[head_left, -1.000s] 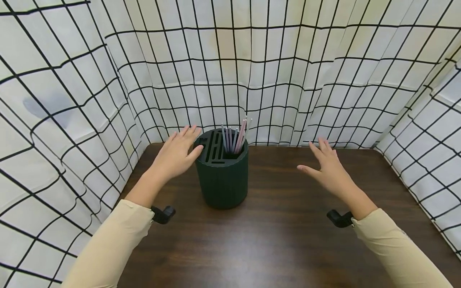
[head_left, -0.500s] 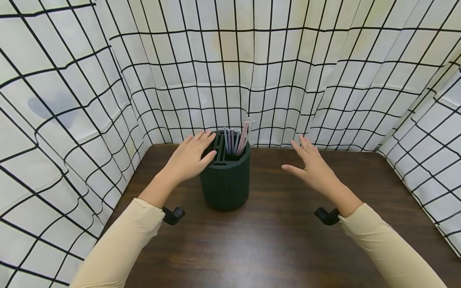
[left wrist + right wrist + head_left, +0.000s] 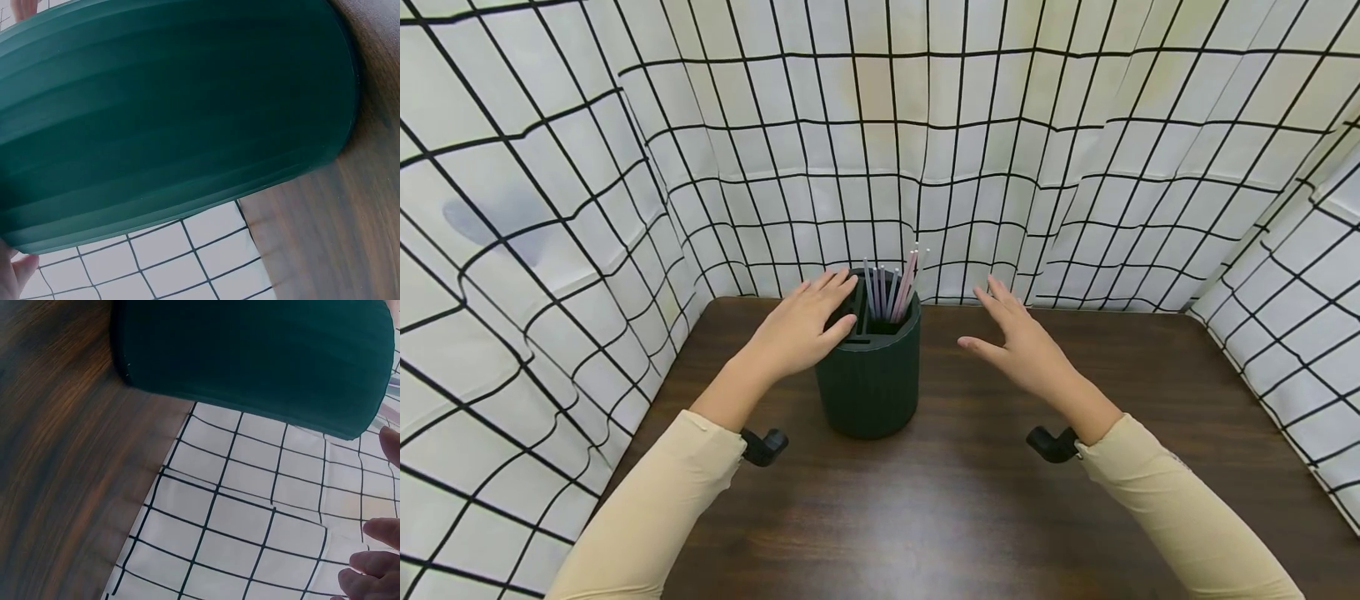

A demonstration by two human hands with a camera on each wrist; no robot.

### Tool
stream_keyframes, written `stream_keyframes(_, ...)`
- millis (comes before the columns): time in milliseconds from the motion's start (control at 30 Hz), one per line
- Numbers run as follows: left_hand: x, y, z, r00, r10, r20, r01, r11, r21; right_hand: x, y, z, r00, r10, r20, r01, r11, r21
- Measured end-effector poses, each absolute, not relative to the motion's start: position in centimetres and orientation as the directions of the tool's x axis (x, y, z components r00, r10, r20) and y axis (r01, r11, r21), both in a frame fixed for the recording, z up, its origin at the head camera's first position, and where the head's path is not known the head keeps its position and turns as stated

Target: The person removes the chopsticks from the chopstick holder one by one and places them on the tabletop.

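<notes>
A dark green ribbed round holder (image 3: 868, 387) stands upright on the table, slots and a larger compartment in its top. Several thin pink and greyish-lilac sticks (image 3: 883, 296) lean up out of that compartment. My left hand (image 3: 805, 325) lies over the holder's upper left side, fingers extended, covering part of the slots. In the left wrist view the holder (image 3: 175, 119) fills most of the frame, with fingertips (image 3: 24, 272) by its top rim. To the right of the holder hangs my right hand (image 3: 1026, 346), apart from it, holding nothing, fingers extended and thumb spread.
The dark wooden table (image 3: 925, 517) extends in front and to the right. White curtains (image 3: 970, 150) with a black grid pattern enclose it at the back and both sides. Black wrist mounts (image 3: 765, 447) sit under both cuffs.
My left hand has moved right, from beside the holder onto its upper left side. My right hand has come leftward, nearer the holder. The holder stays in place.
</notes>
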State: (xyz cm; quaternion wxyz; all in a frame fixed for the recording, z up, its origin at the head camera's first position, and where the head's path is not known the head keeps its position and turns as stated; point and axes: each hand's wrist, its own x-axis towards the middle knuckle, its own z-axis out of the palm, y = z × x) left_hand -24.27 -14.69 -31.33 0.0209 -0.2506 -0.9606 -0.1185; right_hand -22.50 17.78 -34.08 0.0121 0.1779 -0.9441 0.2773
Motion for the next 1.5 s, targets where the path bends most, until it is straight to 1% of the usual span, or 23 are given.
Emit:
stream_keyframes(300, -24.2, -14.3, -31.4, -0.861, 0.504, 0.071, 0.507, 0.835, 0.213, -22.6, 16.4, -33.7, -0.927, -0.350, 0.139, -0.366, 0.753, -0.547)
stream_keyframes(533, -24.1, -14.2, -31.7, -0.854, 0.516, 0.066, 0.517, 0.828, 0.216, -22.9, 15.7, -33.7, -0.923, -0.340, 0.179, -0.378, 0.722, -0.580)
stream_keyframes(800, -24.1, -14.3, -32.0, -0.853, 0.513, 0.093, 0.520, 0.824, 0.226, -23.7, 14.8, -33.7, -0.931, -0.321, 0.174, -0.355, 0.684, -0.637)
stream_keyframes(867, -24.0, -14.3, -32.1, -0.855, 0.509, 0.103, 0.518, 0.823, 0.232, -23.7, 14.5, -33.7, -0.931, -0.308, 0.195, -0.358, 0.667, -0.654)
stream_keyframes(1000, -24.0, -14.3, -32.2, -0.857, 0.502, 0.118, 0.515, 0.823, 0.238, -23.7, 13.7, -33.6, -0.921, -0.249, 0.299, -0.389, 0.602, -0.698)
stream_keyframes(1133, -24.1, -14.3, -32.4, -0.857, 0.498, 0.130, 0.515, 0.822, 0.243, -24.1, 12.8, -33.5, -0.906, -0.168, 0.387, -0.418, 0.497, -0.761)
stream_keyframes(1200, -24.1, -14.2, -32.5, -0.856, 0.499, 0.137, 0.517, 0.820, 0.244, -24.4, 12.5, -33.5, -0.912, -0.132, 0.388, -0.406, 0.431, -0.806)
stream_keyframes(1333, -24.2, -14.2, -32.6, -0.854, 0.499, 0.150, 0.521, 0.819, 0.241, -24.8, 12.0, -33.4, -0.937, -0.091, 0.337, -0.348, 0.326, -0.879)
stream_keyframes(1500, -24.2, -14.2, -32.5, -0.853, 0.498, 0.158, 0.522, 0.822, 0.227, -25.1, 11.3, -33.1, -0.947, -0.099, 0.305, -0.320, 0.272, -0.908)
